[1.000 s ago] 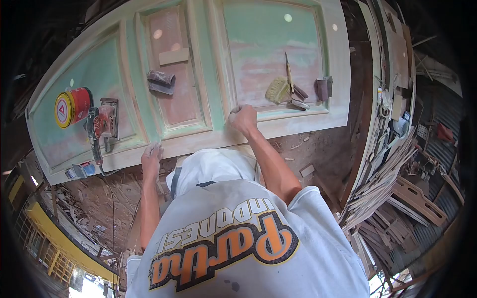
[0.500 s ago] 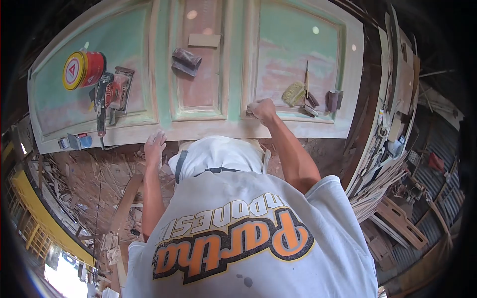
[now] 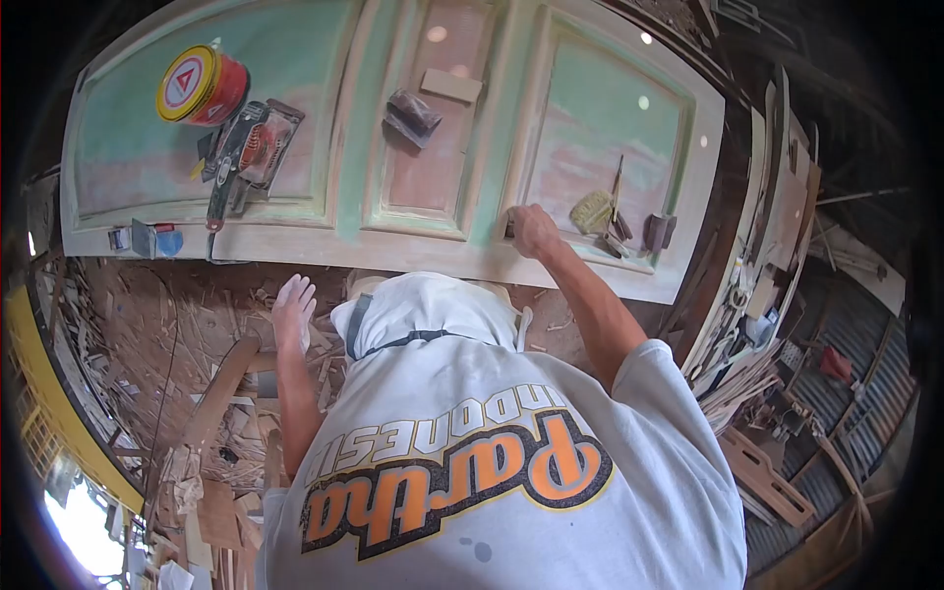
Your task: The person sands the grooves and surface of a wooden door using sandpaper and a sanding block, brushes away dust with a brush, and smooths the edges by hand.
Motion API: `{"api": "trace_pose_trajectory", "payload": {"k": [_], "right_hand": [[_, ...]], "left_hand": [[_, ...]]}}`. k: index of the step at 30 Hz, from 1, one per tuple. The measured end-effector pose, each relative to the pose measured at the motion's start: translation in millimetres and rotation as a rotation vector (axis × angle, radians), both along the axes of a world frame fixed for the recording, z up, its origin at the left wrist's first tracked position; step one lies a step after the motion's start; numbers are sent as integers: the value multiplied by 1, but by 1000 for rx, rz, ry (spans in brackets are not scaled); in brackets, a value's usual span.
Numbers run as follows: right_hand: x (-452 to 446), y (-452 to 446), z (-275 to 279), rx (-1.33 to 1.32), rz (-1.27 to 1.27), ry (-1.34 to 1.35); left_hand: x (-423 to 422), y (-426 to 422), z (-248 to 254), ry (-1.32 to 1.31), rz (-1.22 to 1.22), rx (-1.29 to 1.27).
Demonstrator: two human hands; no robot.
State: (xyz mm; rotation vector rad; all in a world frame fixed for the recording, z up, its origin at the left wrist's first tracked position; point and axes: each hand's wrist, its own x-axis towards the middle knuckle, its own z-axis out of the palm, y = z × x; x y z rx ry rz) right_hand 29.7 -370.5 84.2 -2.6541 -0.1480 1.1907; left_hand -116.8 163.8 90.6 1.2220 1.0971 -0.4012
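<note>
Since the earlier frame, the left hand [image 3: 293,313] has come away from the near edge of the large panelled door [image 3: 324,244], while the right hand [image 3: 536,232] remains by the near-left corner of the door's right-hand panel; the view has tilted too. Pale green and pinkish, the door lies flat across the far side of the scene, above a floor [image 3: 143,320] strewn with wood scraps. On its left part, a power sander [image 3: 258,145] points its handle towards the near edge; a snag or knock could drag it off or scratch the surface. A red can with a yellow lid [image 3: 205,87], apparently upright just beyond it, could tip if the sander were bumped. On the right panel a brush [image 3: 592,210] rests near the right hand, where a wide stroke could strike it. Uneven pressure at the raised moulding could gouge or round its corner. The left hand hangs empty over the floor, fingers loosely spread, touching nothing. The right hand is curled tight against the door, seemingly gripping a small dark piece [image 3: 510,225], mostly hidden, so its kind cannot be told.
</note>
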Motion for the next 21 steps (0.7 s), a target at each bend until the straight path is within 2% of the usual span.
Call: {"api": "trace_pose_trajectory", "payload": {"k": [3,5,9,11,15,17,21], "right_hand": [[-24,-15,-5,75,-117,-101],[-39,-28,-12,273,-318,-107],[-56,-30,-5,166,-204,-233],[-47,-22,12,-23,-95,-260],[-42,-20,3,99,-125,-375],[-50,-23,-15,176,-146,-325],[-50,-25,-18,174,-171,-263]], "left_hand": [[-25,14,-3,29,43,0],[-44,21,-7,117,89,20],[-71,31,-19,185,21,-2],[-77,35,-29,214,-14,20],[-70,36,-29,227,-40,69],[-67,37,-29,228,-65,95],[-67,40,-23,226,-99,130]]}}
